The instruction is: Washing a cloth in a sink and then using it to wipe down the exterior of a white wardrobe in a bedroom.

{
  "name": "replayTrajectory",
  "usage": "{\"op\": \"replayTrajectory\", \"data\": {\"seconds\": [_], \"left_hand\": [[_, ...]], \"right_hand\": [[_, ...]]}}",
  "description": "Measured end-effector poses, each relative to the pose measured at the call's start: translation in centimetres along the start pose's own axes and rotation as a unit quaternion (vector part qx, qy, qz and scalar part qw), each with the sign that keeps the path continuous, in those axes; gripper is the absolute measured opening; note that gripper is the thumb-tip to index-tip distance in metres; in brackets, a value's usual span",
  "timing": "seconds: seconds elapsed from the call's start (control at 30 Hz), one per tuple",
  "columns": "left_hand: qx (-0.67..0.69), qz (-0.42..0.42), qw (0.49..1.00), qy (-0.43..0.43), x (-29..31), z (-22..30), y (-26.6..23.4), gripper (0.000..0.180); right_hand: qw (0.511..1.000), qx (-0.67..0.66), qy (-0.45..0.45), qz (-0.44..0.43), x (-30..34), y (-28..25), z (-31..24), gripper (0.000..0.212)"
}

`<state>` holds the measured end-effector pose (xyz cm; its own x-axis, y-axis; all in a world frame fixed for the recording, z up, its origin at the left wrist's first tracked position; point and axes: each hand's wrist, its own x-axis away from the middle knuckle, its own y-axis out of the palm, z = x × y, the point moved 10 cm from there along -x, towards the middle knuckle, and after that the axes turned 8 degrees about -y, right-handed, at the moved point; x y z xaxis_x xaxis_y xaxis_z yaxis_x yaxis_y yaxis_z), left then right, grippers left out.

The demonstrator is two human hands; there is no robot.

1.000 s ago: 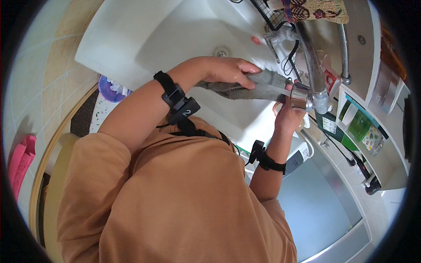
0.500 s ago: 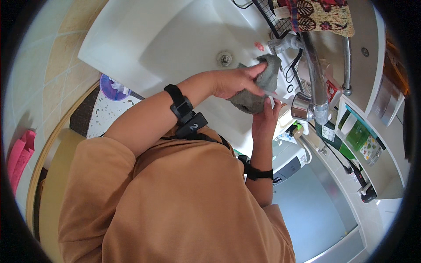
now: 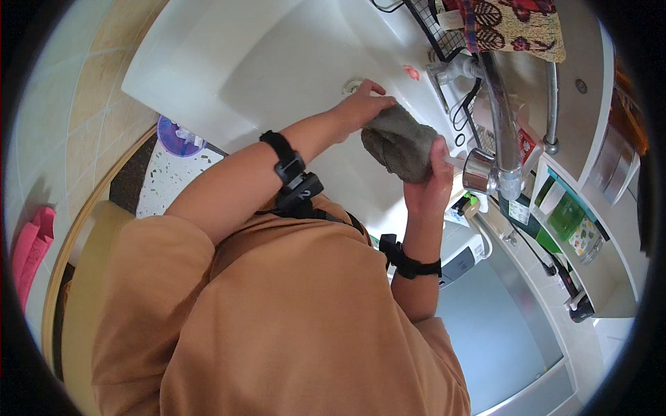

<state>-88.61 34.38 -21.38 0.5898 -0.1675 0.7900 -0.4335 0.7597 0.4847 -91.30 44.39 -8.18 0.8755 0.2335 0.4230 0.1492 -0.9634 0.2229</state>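
Observation:
Both my hands are closed around a bunched grey cloth [image 3: 397, 142] held over the white sink basin [image 3: 277, 62]. My left hand [image 3: 361, 107] grips the cloth's upper left end, close to the drain [image 3: 354, 84]. My right hand [image 3: 431, 182] clasps it from below and from the right. A chrome tap [image 3: 496, 139] hangs just right of the cloth, its spout end beside my right hand. Each wrist wears a black band.
A wire rack [image 3: 433, 35] with a patterned cloth [image 3: 520, 24] hangs above the tap. Green bottles and packages [image 3: 569, 222] stand on a shelf at the right. A purple cup [image 3: 177, 135] sits below the basin's left edge, and a pink item [image 3: 31, 249] lies far left.
The cloth was stretched out under the tap. Both hands have since bunched it into a ball and brought it left, away from the spout and over the basin.

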Motion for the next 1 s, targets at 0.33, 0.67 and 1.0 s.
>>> {"op": "replayTrajectory", "data": {"seconds": [0.33, 0.67, 1.0], "left_hand": [[0.186, -0.3, 0.912, -0.207, 2.3, -2.0, 7.8, 0.043], [0.229, -0.349, 0.899, -0.134, 2.8, -0.4, 8.6, 0.028], [0.117, -0.001, 0.992, -0.04, -1.2, -1.2, 2.1, 0.044]], "right_hand": [[0.98, 0.173, -0.091, 0.026, -0.6, -1.0, -3.1, 0.026], [0.859, 0.452, -0.232, 0.062, -1.2, -2.8, -7.1, 0.023], [0.997, 0.044, -0.054, 0.014, -0.7, -1.0, -2.2, 0.014]]}}
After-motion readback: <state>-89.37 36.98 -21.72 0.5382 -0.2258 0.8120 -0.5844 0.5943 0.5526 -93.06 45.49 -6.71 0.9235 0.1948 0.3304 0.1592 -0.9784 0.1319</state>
